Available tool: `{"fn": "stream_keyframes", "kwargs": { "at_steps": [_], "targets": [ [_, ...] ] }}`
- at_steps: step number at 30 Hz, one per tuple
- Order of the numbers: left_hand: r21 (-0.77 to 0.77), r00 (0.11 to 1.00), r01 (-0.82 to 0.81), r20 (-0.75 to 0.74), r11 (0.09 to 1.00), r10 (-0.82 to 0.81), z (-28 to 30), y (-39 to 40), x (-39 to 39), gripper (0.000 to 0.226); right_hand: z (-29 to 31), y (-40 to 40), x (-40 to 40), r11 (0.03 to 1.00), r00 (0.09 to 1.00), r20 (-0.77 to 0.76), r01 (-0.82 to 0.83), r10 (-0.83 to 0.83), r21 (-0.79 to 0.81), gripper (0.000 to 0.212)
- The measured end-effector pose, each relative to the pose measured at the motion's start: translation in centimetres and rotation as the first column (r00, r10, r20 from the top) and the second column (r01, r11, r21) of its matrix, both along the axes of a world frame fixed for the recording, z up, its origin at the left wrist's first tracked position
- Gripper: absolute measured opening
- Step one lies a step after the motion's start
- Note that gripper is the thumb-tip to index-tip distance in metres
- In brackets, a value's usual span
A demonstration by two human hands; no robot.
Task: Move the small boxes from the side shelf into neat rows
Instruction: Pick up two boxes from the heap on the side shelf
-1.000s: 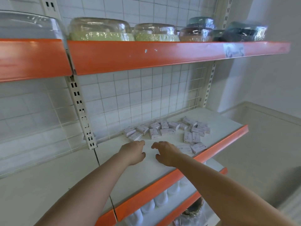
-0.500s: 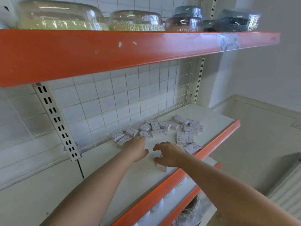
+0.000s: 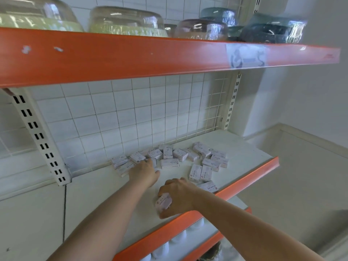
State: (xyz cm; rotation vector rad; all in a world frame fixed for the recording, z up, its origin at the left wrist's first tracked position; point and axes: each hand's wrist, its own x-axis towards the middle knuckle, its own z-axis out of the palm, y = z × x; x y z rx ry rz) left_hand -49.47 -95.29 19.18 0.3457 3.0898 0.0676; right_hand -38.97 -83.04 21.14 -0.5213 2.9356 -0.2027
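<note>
Two bare hands reached over a white shelf (image 3: 235, 147) edged in orange. Far left, a slotted white upright (image 3: 37, 136) leaned against a wire grid (image 3: 131, 113) that backed the shelf. Next came the left hand (image 3: 145, 173), palm down with its fingers stretched forward onto the near left edge of a loose scatter of small boxes (image 3: 169, 157); the fingertips touched one or two of them, though whether they pinched any could not be told. The boxes were white with pale pink print, some reading "STAPLES", and lay at mixed angles along the back of the shelf beside the grid. Nearer the front edge, the right hand (image 3: 177, 196) curled round a single box (image 3: 163, 201), thumb underneath and fingers over the top, holding it tilted just above the shelf surface. Just right of that hand one box (image 3: 209, 187) lay near the orange lip, and behind it a pair of boxes (image 3: 200, 173) sat side by side, touching. Farther right more boxes lay heaped toward the back. Overhead, an orange-fronted upper shelf (image 3: 150, 55) carried wrapped bowls (image 3: 124, 21), green on the left and dark blue on the right, with a blurred paper label (image 3: 246, 56) stuck to its front.
</note>
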Motion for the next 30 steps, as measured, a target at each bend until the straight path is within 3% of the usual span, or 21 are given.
{"fn": "stream_keyframes", "kwargs": {
  "at_steps": [12,19,30],
  "targets": [
    [-0.019,0.980,-0.181,-0.084,0.983,0.179,-1.4,3.4,-2.1,0.051,-0.7,2.1,-1.8,0.982,0.983,-0.073,-0.176,0.170,-0.073,0.048],
    [-0.007,0.984,-0.174,-0.040,0.985,0.174,-1.1,3.1,-1.8,0.046,-1.1,2.1,-3.2,0.979,0.983,-0.031,-0.181,0.179,-0.094,0.050],
    [-0.027,0.982,-0.166,-0.100,0.986,0.163,0.9,-0.8,0.7,0.043,0.0,1.4,-3.6,0.982,0.983,-0.018,-0.184,0.184,-0.030,0.049]
  ]
}}
